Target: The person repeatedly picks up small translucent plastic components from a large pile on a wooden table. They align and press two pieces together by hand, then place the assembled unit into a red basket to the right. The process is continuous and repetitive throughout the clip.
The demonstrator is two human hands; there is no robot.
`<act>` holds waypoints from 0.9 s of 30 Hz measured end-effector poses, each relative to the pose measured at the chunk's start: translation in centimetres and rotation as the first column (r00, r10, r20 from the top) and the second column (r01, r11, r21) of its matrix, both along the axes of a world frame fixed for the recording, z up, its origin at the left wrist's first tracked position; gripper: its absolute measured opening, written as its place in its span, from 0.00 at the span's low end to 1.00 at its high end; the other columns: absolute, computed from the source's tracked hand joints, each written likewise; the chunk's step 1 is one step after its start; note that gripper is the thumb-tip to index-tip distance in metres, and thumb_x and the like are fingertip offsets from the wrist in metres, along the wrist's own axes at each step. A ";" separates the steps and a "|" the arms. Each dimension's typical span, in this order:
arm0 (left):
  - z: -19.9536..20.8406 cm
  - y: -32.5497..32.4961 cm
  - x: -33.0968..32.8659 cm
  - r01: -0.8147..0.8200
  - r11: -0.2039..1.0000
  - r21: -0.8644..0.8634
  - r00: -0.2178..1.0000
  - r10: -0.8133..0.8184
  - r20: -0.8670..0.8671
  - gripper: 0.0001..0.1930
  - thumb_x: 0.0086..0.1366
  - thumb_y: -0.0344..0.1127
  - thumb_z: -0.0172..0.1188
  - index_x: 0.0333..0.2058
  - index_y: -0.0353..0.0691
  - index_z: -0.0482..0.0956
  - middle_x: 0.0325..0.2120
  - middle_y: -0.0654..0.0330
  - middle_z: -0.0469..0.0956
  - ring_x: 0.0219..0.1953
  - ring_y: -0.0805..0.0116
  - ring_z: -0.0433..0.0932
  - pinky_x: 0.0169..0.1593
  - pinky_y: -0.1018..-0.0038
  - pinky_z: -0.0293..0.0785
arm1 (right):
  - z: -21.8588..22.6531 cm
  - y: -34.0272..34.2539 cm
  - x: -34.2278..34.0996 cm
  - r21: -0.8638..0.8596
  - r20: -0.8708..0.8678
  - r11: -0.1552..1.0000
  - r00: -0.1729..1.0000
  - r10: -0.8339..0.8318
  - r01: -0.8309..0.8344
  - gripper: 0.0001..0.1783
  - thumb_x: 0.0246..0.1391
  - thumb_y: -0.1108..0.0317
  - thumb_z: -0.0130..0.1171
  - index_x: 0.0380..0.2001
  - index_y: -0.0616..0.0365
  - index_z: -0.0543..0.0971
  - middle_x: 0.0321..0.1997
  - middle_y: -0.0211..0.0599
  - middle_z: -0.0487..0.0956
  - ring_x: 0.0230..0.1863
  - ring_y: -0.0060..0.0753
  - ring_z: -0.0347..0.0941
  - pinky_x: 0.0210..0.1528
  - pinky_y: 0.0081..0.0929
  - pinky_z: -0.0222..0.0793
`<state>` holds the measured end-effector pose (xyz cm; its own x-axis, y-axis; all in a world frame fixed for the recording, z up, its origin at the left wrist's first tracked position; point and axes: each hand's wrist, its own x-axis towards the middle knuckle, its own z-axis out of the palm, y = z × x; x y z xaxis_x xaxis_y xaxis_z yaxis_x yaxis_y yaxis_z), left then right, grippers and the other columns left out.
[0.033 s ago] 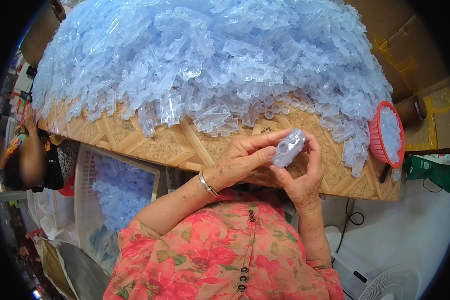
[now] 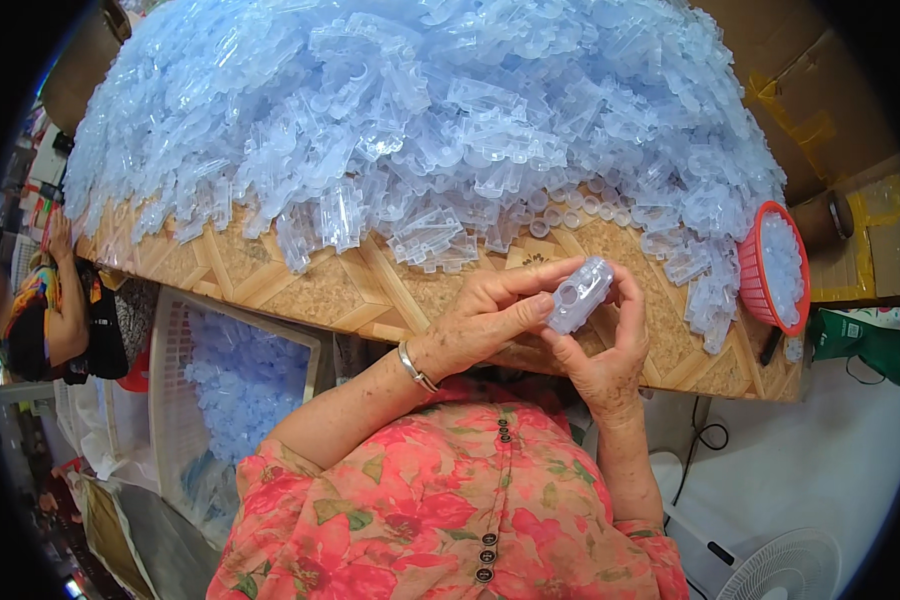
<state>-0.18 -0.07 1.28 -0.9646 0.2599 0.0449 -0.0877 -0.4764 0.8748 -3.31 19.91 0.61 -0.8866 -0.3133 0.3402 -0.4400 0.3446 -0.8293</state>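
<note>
Only slight shifts were noted: the clear plastic piece [image 2: 582, 294] had been turned a little, and a co-worker's forearm [image 2: 68, 328] at far left had been moved. The piece was held over the table's [image 2: 260, 268] near edge, pinched by thumb and fingers of left hand [image 2: 495, 312] and right hand [image 2: 610, 368]. Slipping was judged possible if its smooth sides were squeezed unevenly.

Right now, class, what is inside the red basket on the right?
Inside the red basket are translucent pale-blue plastic pieces. They cover its bottom, so anything underneath cannot be seen.
</note>
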 end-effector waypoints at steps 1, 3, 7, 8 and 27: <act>-0.1 0.1 0.0 -0.002 1.000 -0.009 1.000 0.002 -0.016 0.27 0.75 0.34 0.59 0.69 0.37 0.68 0.59 0.60 0.77 0.57 0.75 0.76 0.57 0.75 0.76 | 0.1 -0.1 0.1 -0.013 0.030 1.000 0.999 -0.012 0.012 0.50 0.39 0.60 0.83 0.64 0.59 0.68 0.60 0.43 0.76 0.56 0.42 0.76 0.57 0.37 0.73; -0.4 0.2 -0.1 -0.008 1.000 -0.026 0.999 0.007 -0.050 0.27 0.75 0.34 0.59 0.70 0.38 0.67 0.59 0.59 0.77 0.57 0.74 0.76 0.58 0.74 0.77 | 0.1 -0.2 0.2 -0.029 0.050 0.999 0.999 -0.012 0.014 0.50 0.39 0.59 0.83 0.64 0.59 0.68 0.60 0.44 0.76 0.56 0.42 0.76 0.57 0.37 0.73; 0.0 0.2 0.1 0.027 0.999 0.037 1.000 -0.027 0.007 0.28 0.74 0.33 0.61 0.70 0.38 0.67 0.58 0.58 0.78 0.56 0.71 0.78 0.58 0.72 0.78 | -0.3 -0.2 0.0 -0.027 -0.048 1.000 0.999 0.005 -0.006 0.50 0.39 0.60 0.83 0.64 0.59 0.68 0.60 0.44 0.76 0.56 0.42 0.76 0.58 0.38 0.73; 0.1 0.2 0.1 0.024 0.998 0.051 1.000 -0.024 0.013 0.28 0.73 0.33 0.61 0.70 0.38 0.67 0.58 0.58 0.78 0.56 0.71 0.78 0.58 0.72 0.78 | -0.5 -0.2 0.0 -0.036 -0.027 0.999 1.000 0.000 -0.001 0.50 0.39 0.59 0.83 0.64 0.59 0.68 0.60 0.44 0.76 0.56 0.42 0.76 0.57 0.38 0.73; -0.3 0.1 0.5 -0.046 0.984 -0.172 0.984 0.015 -0.176 0.32 0.71 0.31 0.63 0.70 0.34 0.64 0.63 0.56 0.74 0.61 0.70 0.75 0.61 0.72 0.74 | -1.2 -0.4 0.4 -0.038 -0.106 0.999 0.994 -0.029 0.025 0.49 0.42 0.56 0.82 0.64 0.61 0.67 0.59 0.47 0.76 0.57 0.48 0.77 0.57 0.41 0.74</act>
